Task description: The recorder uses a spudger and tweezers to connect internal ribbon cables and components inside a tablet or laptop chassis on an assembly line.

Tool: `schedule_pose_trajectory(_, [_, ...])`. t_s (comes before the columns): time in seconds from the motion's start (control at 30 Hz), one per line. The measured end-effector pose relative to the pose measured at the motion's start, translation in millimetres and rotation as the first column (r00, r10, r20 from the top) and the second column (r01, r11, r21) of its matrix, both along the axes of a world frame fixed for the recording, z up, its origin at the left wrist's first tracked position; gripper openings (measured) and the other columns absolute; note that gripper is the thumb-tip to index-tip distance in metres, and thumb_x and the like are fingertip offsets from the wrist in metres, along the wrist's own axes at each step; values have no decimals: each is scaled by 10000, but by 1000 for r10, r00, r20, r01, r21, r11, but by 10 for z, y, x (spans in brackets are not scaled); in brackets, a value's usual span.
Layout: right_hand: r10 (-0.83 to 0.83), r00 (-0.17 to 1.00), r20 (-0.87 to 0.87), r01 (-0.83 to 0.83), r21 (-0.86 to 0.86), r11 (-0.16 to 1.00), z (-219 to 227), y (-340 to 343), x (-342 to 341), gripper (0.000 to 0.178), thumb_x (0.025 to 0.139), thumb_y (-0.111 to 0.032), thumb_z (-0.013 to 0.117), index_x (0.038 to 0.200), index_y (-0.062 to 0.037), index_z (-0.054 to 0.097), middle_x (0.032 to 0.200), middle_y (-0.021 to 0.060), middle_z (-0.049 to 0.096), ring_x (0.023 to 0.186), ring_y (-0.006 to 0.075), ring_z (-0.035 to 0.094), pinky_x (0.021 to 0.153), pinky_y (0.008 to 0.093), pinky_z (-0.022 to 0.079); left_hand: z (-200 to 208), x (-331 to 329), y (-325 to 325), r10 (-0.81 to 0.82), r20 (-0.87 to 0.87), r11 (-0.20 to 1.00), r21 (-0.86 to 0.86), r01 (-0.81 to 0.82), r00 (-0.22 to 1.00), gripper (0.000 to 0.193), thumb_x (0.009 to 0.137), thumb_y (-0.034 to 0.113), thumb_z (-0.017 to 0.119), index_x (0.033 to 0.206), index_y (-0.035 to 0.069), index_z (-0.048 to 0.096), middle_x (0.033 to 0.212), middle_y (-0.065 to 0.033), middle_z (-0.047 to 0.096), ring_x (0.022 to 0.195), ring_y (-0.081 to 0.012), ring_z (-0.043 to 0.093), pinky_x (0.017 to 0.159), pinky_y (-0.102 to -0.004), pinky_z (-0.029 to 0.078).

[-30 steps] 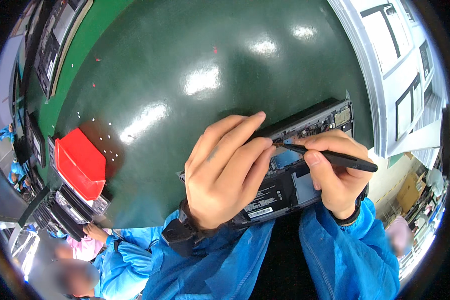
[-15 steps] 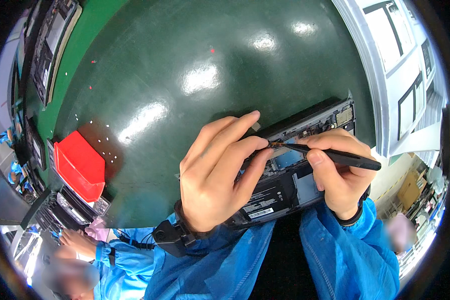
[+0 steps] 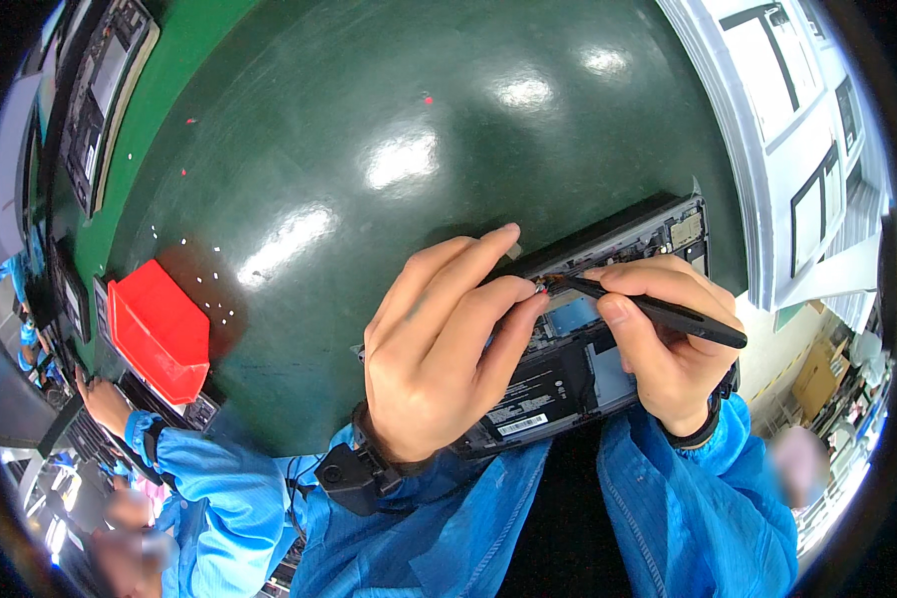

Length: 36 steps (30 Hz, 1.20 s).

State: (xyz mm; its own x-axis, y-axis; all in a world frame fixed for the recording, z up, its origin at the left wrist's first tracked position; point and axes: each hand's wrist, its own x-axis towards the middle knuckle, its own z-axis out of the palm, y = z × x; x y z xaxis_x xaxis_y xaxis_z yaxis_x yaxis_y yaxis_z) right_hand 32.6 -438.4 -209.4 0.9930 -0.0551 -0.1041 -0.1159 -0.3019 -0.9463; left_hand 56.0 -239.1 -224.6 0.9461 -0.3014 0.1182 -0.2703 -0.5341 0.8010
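Note:
An opened laptop base (image 3: 688, 234) lies slanted before me, its circuit board and black battery (image 3: 528, 404) exposed. My right hand (image 3: 673, 364) grips black tweezers (image 3: 683, 319) like a pen, their tips down over the board beside a blue patch (image 3: 574, 315). My left hand (image 3: 429, 349) reaches over the left part of the laptop. Its thumb and forefinger are pinched together close to the tweezer tips. A tiny red and whitish bit shows at those fingertips, too small to name. The left palm and fingers hide part of the board.
A red tray (image 3: 159, 334) stands at the left, with small white bits scattered near it on the dark green table mat (image 3: 299, 130). White stacked sheets or trays (image 3: 757, 149) line the right side. A co-worker's hand (image 3: 105, 404) and blue sleeve are at the lower left.
My right hand and the tweezers have shifted slightly left, and the tweezers' tips tilt differently. The red bit at my left fingertips now shows. The co-worker's arm has moved up and left.

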Motion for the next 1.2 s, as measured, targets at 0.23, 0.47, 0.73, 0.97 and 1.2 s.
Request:
schedule_pose_trajectory(0.23, [-13,1000,3,13,-17,1000,24,10,16,168,826,11,811,989,22,770,901,123,758,635,103,641,545,213,469,84,55,-41,85,-91,996,3,-85,992,195,755,-32,807,929,-8,722,1127,-185,746,977,-309,703,853,-367,557])
schedule_pose_trajectory(0.47, [-23,1000,-7,22,-26,999,29,45,8,171,826,6,811,993,14,774,903,123,758,636,104,650,546,215,481,20,30,-42,45,-54,998,-32,-46,998,225,729,-74,789,937,-11,728,1030,-154,747,864,-296,714,795,-353,570])
schedule_pose_trajectory(0.73, [-3,997,78,7,-53,999,-17,30,21,170,827,7,809,993,16,771,903,121,751,647,113,656,550,219,486,-38,1,37,-200,239,968,196,155,950,365,625,-46,802,986,-1,774,1054,-152,738,842,-286,702,710,-347,599])
schedule_pose_trajectory(0.97, [-6,1000,28,7,-32,999,8,20,40,170,832,8,802,999,9,772,895,112,742,633,104,640,539,220,470,-64,-8,58,-229,297,962,214,169,927,382,618,-35,801,998,-6,780,1088,-157,742,837,-272,698,680,-330,599])
schedule_pose_trajectory(1.2, [-7,999,42,8,-29,1000,-24,22,32,177,833,2,805,1006,10,771,896,111,744,642,106,645,542,219,472,-75,6,75,-249,303,958,219,187,920,385,620,-40,797,1003,-11,778,1096,-156,741,835,-271,699,677,-328,599])
